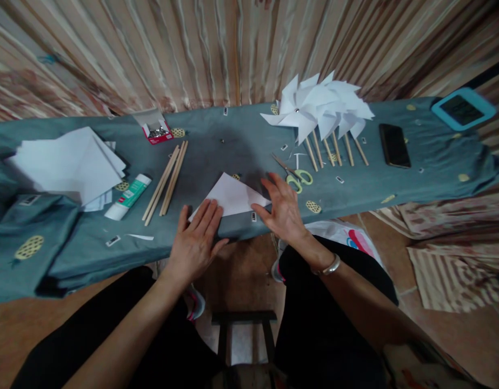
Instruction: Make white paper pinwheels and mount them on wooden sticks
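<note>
A white sheet of paper folded into a triangle [235,195] lies near the table's front edge, its peak pointing away from me. My left hand [198,235] rests flat on its left part, fingers stretched out. At the right corner is my right hand [282,210], with thumb and fingers spread apart. Its thumb touches the paper by the lower edge, while the fingertips reach past the corner. Just beyond the right hand are scissors with light green handles [300,178]. Left of the paper lie several thin wooden sticks [168,181].
A stack of white paper [66,165], a glue stick [128,196] and a red box of small metal pins [160,132] occupy the left. Several paper pinwheels on sticks [322,105], a phone [395,145] and a blue-framed digital device [463,109] lie right. A striped curtain [192,48] hangs behind.
</note>
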A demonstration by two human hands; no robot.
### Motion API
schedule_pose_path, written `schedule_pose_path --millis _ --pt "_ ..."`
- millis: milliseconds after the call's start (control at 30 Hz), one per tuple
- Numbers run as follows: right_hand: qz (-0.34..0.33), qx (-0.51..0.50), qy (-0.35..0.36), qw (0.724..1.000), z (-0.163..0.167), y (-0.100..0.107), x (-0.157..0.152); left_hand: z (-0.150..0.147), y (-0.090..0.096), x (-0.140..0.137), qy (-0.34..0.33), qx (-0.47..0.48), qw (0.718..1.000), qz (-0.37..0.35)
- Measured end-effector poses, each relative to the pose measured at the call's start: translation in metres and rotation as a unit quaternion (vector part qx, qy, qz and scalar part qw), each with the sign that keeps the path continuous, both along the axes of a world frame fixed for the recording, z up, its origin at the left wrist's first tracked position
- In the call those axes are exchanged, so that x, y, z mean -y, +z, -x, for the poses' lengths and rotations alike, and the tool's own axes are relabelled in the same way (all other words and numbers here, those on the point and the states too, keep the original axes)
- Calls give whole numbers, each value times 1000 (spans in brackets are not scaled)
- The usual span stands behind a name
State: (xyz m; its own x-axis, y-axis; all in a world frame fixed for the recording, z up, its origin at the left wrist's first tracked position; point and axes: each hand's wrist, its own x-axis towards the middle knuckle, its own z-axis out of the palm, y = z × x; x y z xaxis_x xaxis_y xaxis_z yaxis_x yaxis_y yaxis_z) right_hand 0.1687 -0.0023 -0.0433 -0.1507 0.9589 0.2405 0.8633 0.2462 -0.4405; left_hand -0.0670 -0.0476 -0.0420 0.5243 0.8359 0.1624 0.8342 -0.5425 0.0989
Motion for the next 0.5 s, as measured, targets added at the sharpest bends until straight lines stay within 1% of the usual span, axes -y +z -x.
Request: schedule_pose_path --millis 133,233,400,500 --pt "-3 -3 -15 1000 -13 -2 1 21 1 13 29 10 1000 -8" --pt "-6 1 -17 1000 -19 -2 2 32 3 21 35 8 999 -16" --pt "-18 11 -25 999 -28 -2 3 44 5 30 35 13 999 -37" --pt "-26 14 -25 999 -33 0 3 48 7 31 32 37 998 -46"
